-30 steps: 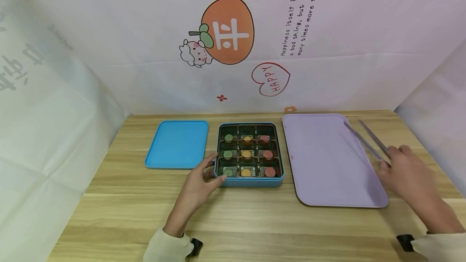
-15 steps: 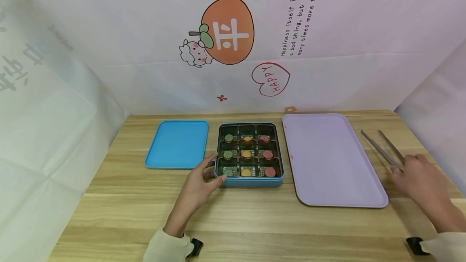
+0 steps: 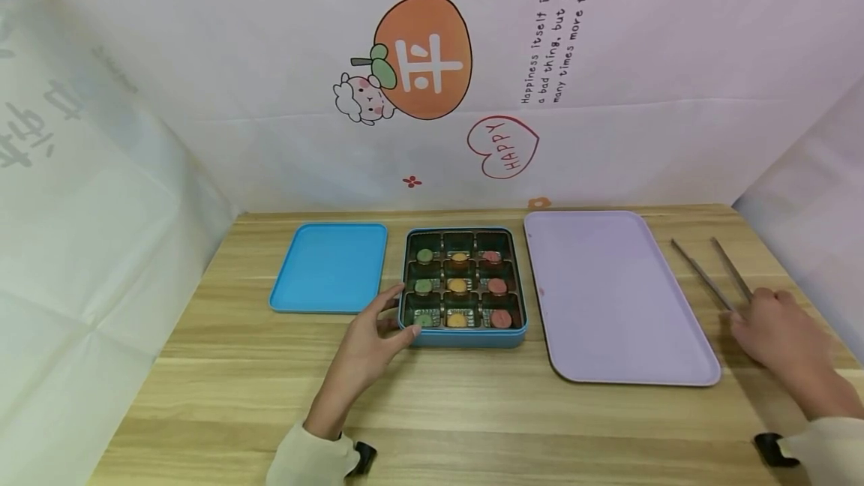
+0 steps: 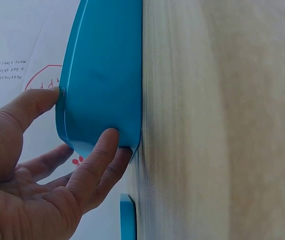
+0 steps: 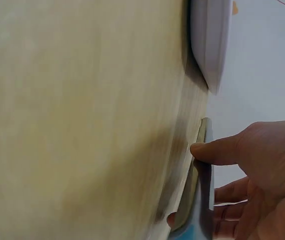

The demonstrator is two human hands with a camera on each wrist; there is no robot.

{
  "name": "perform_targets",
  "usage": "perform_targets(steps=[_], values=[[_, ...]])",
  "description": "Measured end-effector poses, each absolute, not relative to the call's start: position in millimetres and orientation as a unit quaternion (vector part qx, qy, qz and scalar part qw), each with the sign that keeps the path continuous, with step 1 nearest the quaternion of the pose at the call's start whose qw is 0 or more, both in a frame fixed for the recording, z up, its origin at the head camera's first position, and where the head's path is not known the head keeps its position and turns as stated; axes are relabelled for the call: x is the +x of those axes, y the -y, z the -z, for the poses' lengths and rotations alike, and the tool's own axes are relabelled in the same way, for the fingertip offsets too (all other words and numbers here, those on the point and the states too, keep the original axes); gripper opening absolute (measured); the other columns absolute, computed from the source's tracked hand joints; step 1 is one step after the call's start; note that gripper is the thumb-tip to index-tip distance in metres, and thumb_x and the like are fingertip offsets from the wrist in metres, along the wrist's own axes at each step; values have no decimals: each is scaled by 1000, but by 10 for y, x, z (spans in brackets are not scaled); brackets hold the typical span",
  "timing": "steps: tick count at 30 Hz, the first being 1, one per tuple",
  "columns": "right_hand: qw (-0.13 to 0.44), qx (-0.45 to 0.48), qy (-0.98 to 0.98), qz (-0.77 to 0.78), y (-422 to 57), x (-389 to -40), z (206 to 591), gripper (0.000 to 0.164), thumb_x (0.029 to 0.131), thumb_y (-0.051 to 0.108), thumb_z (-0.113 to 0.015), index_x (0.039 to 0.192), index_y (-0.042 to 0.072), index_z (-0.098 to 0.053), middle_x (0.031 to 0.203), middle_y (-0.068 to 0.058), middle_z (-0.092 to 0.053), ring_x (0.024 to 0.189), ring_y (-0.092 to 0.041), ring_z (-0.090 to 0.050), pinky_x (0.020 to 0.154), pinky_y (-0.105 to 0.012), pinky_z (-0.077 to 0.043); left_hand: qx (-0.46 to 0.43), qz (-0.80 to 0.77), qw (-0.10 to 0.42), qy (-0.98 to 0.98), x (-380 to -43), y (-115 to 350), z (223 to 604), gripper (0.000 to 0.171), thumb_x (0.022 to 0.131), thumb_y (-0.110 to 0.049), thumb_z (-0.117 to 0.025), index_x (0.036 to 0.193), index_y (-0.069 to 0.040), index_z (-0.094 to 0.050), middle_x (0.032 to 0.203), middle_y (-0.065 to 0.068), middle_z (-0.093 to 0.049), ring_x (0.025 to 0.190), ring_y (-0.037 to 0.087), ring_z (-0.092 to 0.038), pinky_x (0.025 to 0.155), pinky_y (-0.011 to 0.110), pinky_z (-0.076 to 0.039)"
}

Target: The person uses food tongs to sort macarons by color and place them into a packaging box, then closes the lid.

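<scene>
My left hand (image 3: 364, 347) holds the near left corner of a blue tin (image 3: 466, 339). In the left wrist view its thumb is at the rim and the fingers touch the tin's side (image 4: 102, 65). A dark divided insert in the tin carries green (image 3: 423, 287), yellow (image 3: 457, 286) and pink (image 3: 496, 287) round pieces, sorted by colour into three columns. At the right, my right hand (image 3: 783, 332) grips metal tongs (image 3: 702, 276), tips spread apart with nothing between them. The right wrist view has the thumb on one arm of the tongs (image 5: 201, 187), close over the table.
A lilac tray (image 3: 607, 298) lies between the tin and the tongs, with small reddish marks near its left edge. Left of the tin is a flat blue lid (image 3: 331, 268). Behind the wooden table (image 3: 472, 411) hangs a printed white cloth (image 3: 270, 58).
My right hand has carried the tongs rightward, from over the tray's right edge to the table beside it. The tongs' arms have spread wider. My left hand stays at the tin.
</scene>
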State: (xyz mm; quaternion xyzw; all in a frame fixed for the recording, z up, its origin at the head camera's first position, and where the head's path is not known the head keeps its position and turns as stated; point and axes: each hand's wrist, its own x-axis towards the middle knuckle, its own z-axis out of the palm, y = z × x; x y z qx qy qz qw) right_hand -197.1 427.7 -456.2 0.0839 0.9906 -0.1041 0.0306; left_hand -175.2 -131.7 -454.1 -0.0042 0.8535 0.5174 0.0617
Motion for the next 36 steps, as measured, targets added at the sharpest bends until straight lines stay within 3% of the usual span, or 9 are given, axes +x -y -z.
perform_targets(steps=[10,14,18,23,29,32,36], values=[[46,92,-990,102,-4364,-1967,4590,53,105,27,-58,108,-24,-44,105,-49,-41,80,-61,-56,58,-64,-46,-4,-516,62,-854,-1752,1315,4539,70,96,-23,-80,158,-22,-48,154,18,-54,126,37,-67,88,46,-61],[42,105,-989,100,-4297,-1943,4549,64,106,31,-57,124,-28,-37,117,-51,-35,97,-69,-49,67,-72,-45,-5,-513,63,-856,-1753,1314,4543,70,96,-23,-80,158,-23,-48,155,17,-54,126,36,-67,88,47,-60],[-1,94,-990,103,-4112,-1929,4452,72,105,32,-60,136,-27,-32,127,-53,-32,108,-72,-41,72,-75,-44,-6,-511,63,-857,-1751,1314,4541,70,96,-23,-80,158,-23,-48,155,17,-54,126,36,-67,88,46,-60],[-91,26,-989,116,-3588,-1905,4260,65,99,24,-69,137,-21,-42,124,-50,-42,101,-69,-49,64,-72,-44,-3,-513,61,-856,-1748,1315,4540,71,96,-23,-79,159,-22,-47,155,18,-54,126,36,-67,87,45,-61],[-224,-103,-961,123,-2749,-1839,4111,57,86,12,-83,129,-16,-58,114,-42,-60,94,-58,-62,74,-68,-50,-2,-504,53,-862,-1739,1329,4537,70,96,-24,-79,159,-22,-48,156,17,-53,123,33,-68,85,44,-59],[-238,-145,-950,144,-2356,-1786,4061,54,86,11,-83,130,-11,-61,119,-35,-64,100,-52,-65,75,-65,-55,3,-494,45,-868,-1734,1355,4520,69,96,-25,-79,158,-21,-48,155,16,-55,123,34,-68,90,48,-59],[-203,-185,-939,207,-1868,-1721,3991,47,93,12,-79,133,-6,-61,126,-27,-65,106,-43,-67,79,-58,-59,6,-484,36,-874,-1735,1448,4473,69,96,-25,-79,158,-19,-48,156,12,-54,127,37,-66,96,54,-57]])
